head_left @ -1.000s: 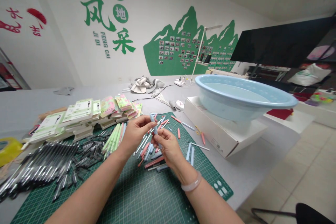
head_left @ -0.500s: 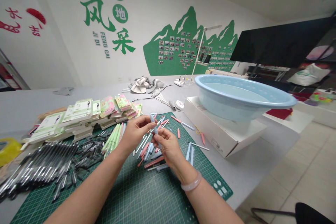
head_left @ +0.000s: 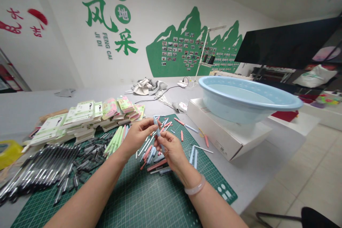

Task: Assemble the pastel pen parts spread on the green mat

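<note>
Left hand (head_left: 136,134) pinches blue pen (head_left: 157,130) above; right hand (head_left: 172,148), below.

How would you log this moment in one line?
left hand: holds blue pen piece | right hand: holds same piece | below: green cutting mat

White wall (head_left: 69,50) with green mountain mural (head_left: 176,66), black screen (head_left: 287,44) at right, pale tiled floor (head_left: 301,171).

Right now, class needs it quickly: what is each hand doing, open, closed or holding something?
Left hand: closed, pinching the light-blue pen near its upper end.
Right hand: closed, gripping the same pen lower down.
</note>
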The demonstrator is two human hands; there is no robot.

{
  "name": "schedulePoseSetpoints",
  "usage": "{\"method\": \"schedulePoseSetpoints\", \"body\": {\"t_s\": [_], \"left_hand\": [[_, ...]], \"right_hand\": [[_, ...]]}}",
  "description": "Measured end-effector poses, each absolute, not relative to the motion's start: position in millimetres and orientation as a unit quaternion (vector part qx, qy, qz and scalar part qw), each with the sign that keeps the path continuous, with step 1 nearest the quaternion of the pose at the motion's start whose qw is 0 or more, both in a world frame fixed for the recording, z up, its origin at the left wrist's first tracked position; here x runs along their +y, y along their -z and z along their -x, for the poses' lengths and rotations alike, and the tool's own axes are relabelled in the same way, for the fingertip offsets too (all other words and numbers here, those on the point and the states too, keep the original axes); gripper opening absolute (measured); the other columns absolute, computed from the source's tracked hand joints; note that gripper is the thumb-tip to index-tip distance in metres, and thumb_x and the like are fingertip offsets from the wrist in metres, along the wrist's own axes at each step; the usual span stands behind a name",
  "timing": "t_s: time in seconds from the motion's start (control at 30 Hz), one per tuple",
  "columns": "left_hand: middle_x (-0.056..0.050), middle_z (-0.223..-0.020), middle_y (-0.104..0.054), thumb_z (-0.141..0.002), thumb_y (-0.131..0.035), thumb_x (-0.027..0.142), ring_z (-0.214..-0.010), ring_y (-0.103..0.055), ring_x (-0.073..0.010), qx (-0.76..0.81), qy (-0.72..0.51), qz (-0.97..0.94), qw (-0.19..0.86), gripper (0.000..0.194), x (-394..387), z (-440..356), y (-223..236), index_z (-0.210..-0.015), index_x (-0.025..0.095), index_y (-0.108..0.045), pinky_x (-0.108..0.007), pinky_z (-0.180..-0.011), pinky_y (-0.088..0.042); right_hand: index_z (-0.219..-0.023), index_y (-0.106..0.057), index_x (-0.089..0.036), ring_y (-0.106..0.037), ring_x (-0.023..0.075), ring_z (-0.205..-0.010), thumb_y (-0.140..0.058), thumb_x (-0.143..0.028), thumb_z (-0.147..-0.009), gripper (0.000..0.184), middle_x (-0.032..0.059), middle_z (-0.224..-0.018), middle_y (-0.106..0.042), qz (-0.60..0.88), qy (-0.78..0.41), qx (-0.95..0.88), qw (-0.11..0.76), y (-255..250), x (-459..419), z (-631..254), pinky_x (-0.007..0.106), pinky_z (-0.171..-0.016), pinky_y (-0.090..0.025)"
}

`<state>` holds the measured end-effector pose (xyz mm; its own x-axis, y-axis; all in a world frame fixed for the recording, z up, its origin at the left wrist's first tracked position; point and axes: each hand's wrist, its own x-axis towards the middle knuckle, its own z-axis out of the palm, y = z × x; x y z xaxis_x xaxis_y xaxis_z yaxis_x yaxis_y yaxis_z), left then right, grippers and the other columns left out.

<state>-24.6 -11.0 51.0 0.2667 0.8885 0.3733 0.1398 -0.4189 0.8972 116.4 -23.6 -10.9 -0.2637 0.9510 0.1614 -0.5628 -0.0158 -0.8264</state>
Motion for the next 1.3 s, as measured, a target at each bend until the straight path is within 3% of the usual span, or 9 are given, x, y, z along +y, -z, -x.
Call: {"method": "schedulePoseSetpoints", "body": {"t_s": [0.23, 0.37, 0.53, 0.63, 0.83, 1.03, 1.3], "left_hand": [[-0.005, -0.089, -0.067, -0.083, -0.055, 0.03, -0.079, -0.059, -0.0166, 0.341, -0.463, -0.683, 0.451, 0.025, -13, 26, -53, -0.102, 0.017, -0.064, -0.026, -0.072, -0.045], [-0.005, -0.091, -0.065, -0.077, -0.063, 0.028, -0.086, -0.059, -0.0179, 0.335, -0.497, -0.646, 0.473, 0.029, -13, 20, -52, -0.104, 0.018, -0.061, -0.026, -0.074, -0.045], [0.0, -0.075, -0.06, -0.071, -0.068, 0.024, -0.071, -0.054, -0.012, 0.367, -0.548, -0.623, 0.42, 0.014, -10, 15, -46, -0.081, 0.016, -0.062, -0.021, -0.064, -0.041], [0.0, -0.07, -0.06, -0.071, -0.068, 0.024, -0.065, -0.052, -0.0112, 0.39, -0.536, -0.627, 0.409, 0.013, -9, 16, -43, -0.079, 0.015, -0.063, -0.021, -0.06, -0.039], [-0.002, -0.076, -0.063, -0.074, -0.066, 0.027, -0.071, -0.056, -0.0146, 0.375, -0.509, -0.649, 0.423, 0.016, -9, 22, -46, -0.084, 0.015, -0.065, -0.024, -0.066, -0.041], [-0.002, -0.076, -0.064, -0.075, -0.065, 0.028, -0.075, -0.057, -0.0153, 0.359, -0.497, -0.661, 0.433, 0.017, -10, 25, -51, -0.085, 0.015, -0.067, -0.025, -0.071, -0.042], [0.003, -0.062, -0.055, -0.069, -0.07, 0.027, -0.057, -0.049, -0.0097, 0.386, -0.556, -0.617, 0.402, 0.016, -10, 16, -43, -0.071, 0.015, -0.059, -0.021, -0.054, -0.036]], "right_hand": [[-0.08, -0.061, -0.014, -0.054, 0.0094, -0.053, -0.065, -0.029, -0.076, 0.016, 0.0024, -0.064, -0.063, 0.217, -0.685, -0.418, 0.556, 10, -24, -115, 0.021, -0.052, -0.04], [-0.08, -0.06, -0.015, -0.055, 0.0109, -0.059, -0.068, -0.026, -0.074, 0.015, 0.0023, -0.066, -0.064, 0.228, -0.666, -0.422, 0.571, 10, -24, -115, 0.022, -0.056, -0.041], [-0.075, -0.059, -0.016, -0.053, 0.0105, -0.058, -0.071, -0.019, -0.069, 0.014, 0.0002, -0.065, -0.063, 0.236, -0.647, -0.428, 0.585, 14, -23, -114, 0.022, -0.056, -0.04], [-0.074, -0.058, -0.016, -0.052, 0.0096, -0.055, -0.072, -0.017, -0.068, 0.014, -0.0011, -0.063, -0.061, 0.23, -0.643, -0.422, 0.596, 15, -22, -114, 0.022, -0.054, -0.039], [-0.081, -0.062, -0.014, -0.053, 0.0091, -0.053, -0.066, -0.028, -0.076, 0.015, 0.0019, -0.064, -0.062, 0.203, -0.702, -0.409, 0.546, 13, -23, -115, 0.02, -0.051, -0.038], [-0.08, -0.063, -0.013, -0.044, 0.006, -0.045, -0.064, -0.036, -0.077, 0.022, -0.001, -0.056, -0.056, 0.166, -0.734, -0.417, 0.51, 8, -26, -115, 0.018, -0.045, -0.031], [-0.07, -0.056, -0.017, -0.052, 0.0099, -0.055, -0.075, -0.024, -0.064, 0.021, -0.0019, -0.062, -0.061, 0.23, -0.652, -0.408, 0.596, 12, -25, -112, 0.021, -0.053, -0.04]]}}
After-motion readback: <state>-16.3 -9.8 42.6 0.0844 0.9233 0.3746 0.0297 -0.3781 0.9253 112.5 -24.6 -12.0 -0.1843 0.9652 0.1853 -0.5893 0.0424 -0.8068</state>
